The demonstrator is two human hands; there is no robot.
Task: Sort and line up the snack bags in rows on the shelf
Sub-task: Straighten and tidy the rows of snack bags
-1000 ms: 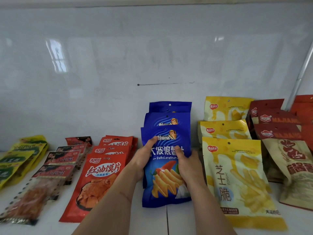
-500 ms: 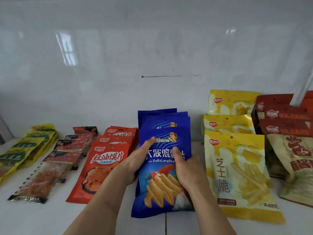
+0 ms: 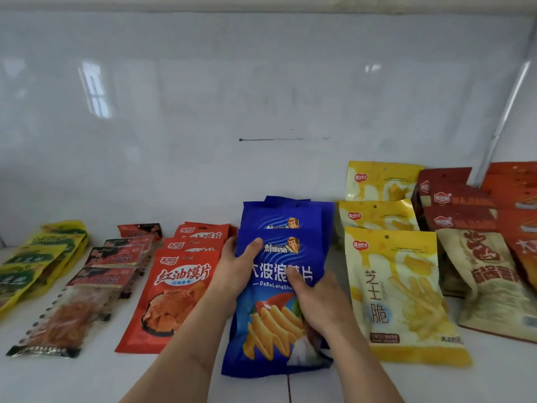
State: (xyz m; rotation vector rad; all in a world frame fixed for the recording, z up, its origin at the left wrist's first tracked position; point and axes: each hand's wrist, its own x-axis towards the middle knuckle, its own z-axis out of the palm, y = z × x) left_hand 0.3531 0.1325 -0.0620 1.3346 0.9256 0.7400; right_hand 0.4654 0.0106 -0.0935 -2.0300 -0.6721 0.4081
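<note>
Your left hand [image 3: 235, 271] and right hand [image 3: 316, 301] both hold the front blue bag [image 3: 279, 301]; that row looks crooked, the other rows look mostly lined up

Both forearms are bare, with no sleeve visible up to the frame edge. The left hand [image 3: 235, 271] and right hand [image 3: 318, 301] wear no gloves. No rings or wristbands are visible.
</note>
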